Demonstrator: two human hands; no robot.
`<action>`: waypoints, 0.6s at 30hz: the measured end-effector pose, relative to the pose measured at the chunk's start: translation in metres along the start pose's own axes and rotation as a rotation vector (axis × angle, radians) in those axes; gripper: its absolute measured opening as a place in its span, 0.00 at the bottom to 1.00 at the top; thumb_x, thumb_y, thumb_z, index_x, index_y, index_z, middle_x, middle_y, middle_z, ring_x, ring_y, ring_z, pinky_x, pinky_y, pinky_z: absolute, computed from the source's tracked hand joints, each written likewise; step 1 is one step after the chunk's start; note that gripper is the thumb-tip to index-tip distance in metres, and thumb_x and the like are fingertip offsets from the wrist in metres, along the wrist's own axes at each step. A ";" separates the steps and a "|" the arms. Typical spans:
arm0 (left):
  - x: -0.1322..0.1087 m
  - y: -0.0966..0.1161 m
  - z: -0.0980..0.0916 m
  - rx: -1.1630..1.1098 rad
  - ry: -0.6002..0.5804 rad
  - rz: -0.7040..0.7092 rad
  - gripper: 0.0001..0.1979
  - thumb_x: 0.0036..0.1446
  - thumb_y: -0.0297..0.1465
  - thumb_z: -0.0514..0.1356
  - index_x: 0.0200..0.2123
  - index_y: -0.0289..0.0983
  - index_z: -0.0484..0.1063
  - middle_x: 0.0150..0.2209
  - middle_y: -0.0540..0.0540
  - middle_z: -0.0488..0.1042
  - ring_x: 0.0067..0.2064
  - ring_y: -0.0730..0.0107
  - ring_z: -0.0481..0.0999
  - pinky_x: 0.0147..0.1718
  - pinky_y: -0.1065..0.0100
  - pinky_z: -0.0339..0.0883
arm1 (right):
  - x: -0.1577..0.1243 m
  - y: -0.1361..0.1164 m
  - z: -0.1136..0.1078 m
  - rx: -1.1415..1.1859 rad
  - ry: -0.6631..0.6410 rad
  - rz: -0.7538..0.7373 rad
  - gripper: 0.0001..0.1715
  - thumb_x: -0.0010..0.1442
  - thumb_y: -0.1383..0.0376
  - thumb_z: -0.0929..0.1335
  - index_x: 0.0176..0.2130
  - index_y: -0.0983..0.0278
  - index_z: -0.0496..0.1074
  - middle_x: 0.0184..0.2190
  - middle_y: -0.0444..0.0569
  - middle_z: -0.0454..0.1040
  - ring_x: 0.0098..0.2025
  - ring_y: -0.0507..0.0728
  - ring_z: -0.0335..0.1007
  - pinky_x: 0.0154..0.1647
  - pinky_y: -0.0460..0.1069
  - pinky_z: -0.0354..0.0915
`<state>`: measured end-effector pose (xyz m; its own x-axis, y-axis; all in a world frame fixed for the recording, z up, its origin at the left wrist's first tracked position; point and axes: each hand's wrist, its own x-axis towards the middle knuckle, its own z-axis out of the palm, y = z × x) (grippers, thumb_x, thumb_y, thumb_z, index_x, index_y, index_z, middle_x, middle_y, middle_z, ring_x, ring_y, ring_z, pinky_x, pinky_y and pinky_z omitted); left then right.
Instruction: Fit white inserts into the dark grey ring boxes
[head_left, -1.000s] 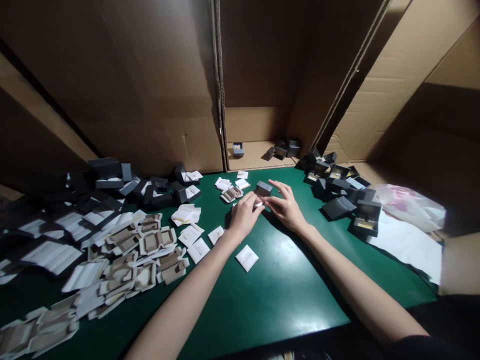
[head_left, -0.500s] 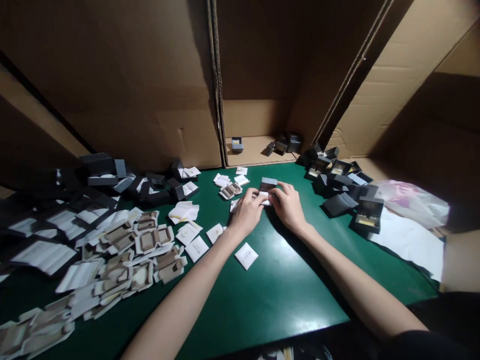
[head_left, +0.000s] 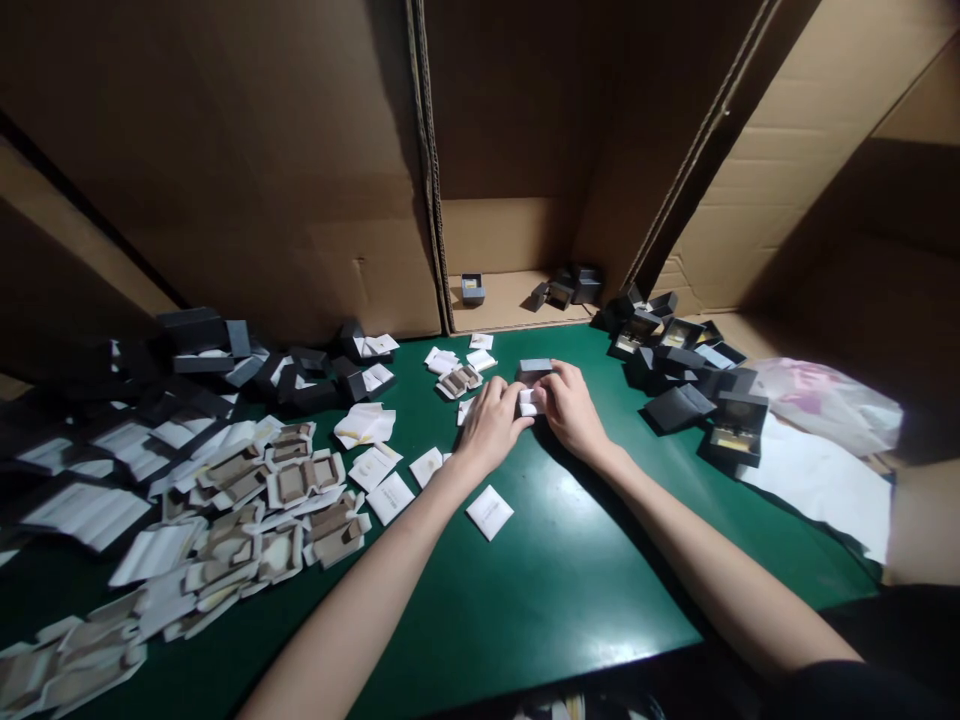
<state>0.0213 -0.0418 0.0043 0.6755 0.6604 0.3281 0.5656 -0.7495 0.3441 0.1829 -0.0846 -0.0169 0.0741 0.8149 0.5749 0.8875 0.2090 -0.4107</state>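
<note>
My left hand (head_left: pixel 492 424) and my right hand (head_left: pixel 573 406) meet over the green table (head_left: pixel 540 590) with a small white insert (head_left: pixel 528 402) pinched between their fingertips. A small grey box (head_left: pixel 533 369) stands just beyond the fingers, touching or nearly touching them. A white card (head_left: pixel 489 512) lies flat beside my left forearm.
Piles of white and tan cardboard inserts (head_left: pixel 292 490) and dark box parts (head_left: pixel 202 350) cover the left side. Open dark boxes (head_left: pixel 690 380) crowd the right, with a plastic bag (head_left: pixel 825 400) and white paper (head_left: pixel 817 480). Cardboard walls (head_left: pixel 285 180) stand behind.
Both hands have closed in together on the white insert, and my right hand's fingers, spread a second ago, now curl around it beside the grey box.
</note>
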 end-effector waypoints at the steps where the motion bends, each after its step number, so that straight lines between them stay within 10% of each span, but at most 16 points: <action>1: 0.000 0.000 -0.001 0.008 -0.005 -0.002 0.20 0.54 0.32 0.64 0.48 0.36 0.64 0.42 0.44 0.64 0.46 0.60 0.67 0.46 0.62 0.66 | 0.000 -0.001 0.000 -0.026 -0.009 0.007 0.12 0.66 0.63 0.58 0.38 0.65 0.66 0.50 0.61 0.63 0.55 0.65 0.57 0.51 0.59 0.62; 18: -0.004 0.017 -0.014 0.351 0.052 0.105 0.19 0.58 0.38 0.60 0.49 0.33 0.67 0.40 0.41 0.70 0.43 0.55 0.67 0.44 0.57 0.61 | 0.004 -0.008 -0.013 0.222 -0.154 0.203 0.13 0.63 0.57 0.60 0.32 0.61 0.66 0.34 0.48 0.74 0.40 0.58 0.67 0.43 0.52 0.58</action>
<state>0.0215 -0.0570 0.0213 0.7186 0.5740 0.3927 0.6285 -0.7777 -0.0134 0.1822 -0.0901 -0.0027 0.1547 0.9205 0.3589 0.7397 0.1329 -0.6597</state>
